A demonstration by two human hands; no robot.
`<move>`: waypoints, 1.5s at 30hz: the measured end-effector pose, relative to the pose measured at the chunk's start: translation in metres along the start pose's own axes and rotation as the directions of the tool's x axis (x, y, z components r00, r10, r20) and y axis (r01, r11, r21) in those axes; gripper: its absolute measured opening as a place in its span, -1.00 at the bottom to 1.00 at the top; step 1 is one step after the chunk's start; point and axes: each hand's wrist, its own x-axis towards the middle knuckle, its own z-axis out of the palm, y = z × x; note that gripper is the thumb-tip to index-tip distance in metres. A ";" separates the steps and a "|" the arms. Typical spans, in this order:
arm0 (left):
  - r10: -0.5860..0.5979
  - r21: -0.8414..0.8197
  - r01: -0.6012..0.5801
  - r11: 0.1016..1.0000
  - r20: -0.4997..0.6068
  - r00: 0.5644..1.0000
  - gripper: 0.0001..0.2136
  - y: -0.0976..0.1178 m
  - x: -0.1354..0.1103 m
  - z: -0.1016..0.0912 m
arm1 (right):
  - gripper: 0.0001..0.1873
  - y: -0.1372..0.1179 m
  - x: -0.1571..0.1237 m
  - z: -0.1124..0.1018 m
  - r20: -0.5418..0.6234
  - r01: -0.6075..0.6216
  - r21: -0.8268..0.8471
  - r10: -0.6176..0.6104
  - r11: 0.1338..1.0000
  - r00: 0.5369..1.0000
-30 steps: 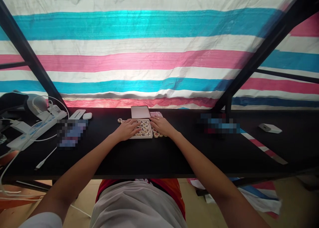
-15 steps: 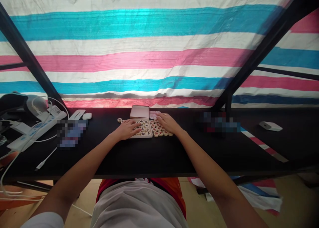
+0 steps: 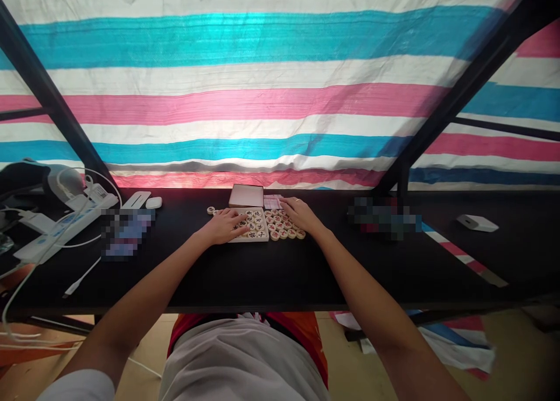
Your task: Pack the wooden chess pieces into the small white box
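Note:
A small shallow box (image 3: 254,238) of round wooden game pieces (image 3: 254,222) lies on the black table (image 3: 262,272). My left hand (image 3: 224,226) rests flat on the box's left side, fingers stretched over the pieces. Beside the box, a loose cluster of pieces (image 3: 284,228) lies on the table. My right hand (image 3: 298,213) lies over the far right of this cluster, fingers extended and touching the pieces. The box lid (image 3: 246,195) sits just behind, and one stray piece (image 3: 210,210) lies to the left.
A white power strip (image 3: 61,226) with cables, a white mouse (image 3: 153,202) and a flat white device (image 3: 135,200) lie at the table's left. A small white box (image 3: 476,222) sits at the right. A striped tarp (image 3: 262,97) hangs behind black frame bars.
My right hand has slid rightward off the box, uncovering the loose cluster of pieces beside it. My left hand has stayed on the box.

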 end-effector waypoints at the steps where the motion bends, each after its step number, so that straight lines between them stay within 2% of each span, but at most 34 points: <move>1: -0.004 -0.005 0.004 1.000 -0.007 1.000 -0.44 0.000 0.000 0.000 | -0.60 0.000 0.000 0.000 0.000 0.000 0.002 0.000 1.000 1.000; 11: -0.042 -0.060 0.038 0.997 -0.067 0.997 -0.57 0.004 -0.001 -0.001 | -0.60 -0.001 0.000 -0.002 -0.001 -0.014 -0.018 0.014 1.000 1.000; 24: -0.019 -0.185 -0.007 0.983 -0.139 0.990 -0.61 0.005 -0.001 0.000 | -0.60 0.003 0.000 -0.001 -0.009 -0.019 -0.017 0.019 1.000 1.000; 35: 0.002 -0.185 -0.026 0.982 -0.127 0.992 -0.64 0.008 -0.003 -0.006 | -0.60 0.004 0.000 0.000 -0.011 -0.028 -0.007 0.028 1.000 1.000; 42: 0.058 -0.122 -0.092 0.988 -0.261 0.964 -0.65 0.010 -0.005 -0.012 | -0.61 0.002 0.000 -0.001 -0.013 -0.023 -0.008 0.023 1.000 1.000; 45: 0.031 -0.081 -0.058 0.995 -0.296 0.955 -0.69 0.002 -0.007 -0.018 | -0.62 0.001 0.000 -0.002 -0.012 -0.025 -0.004 0.025 1.000 1.000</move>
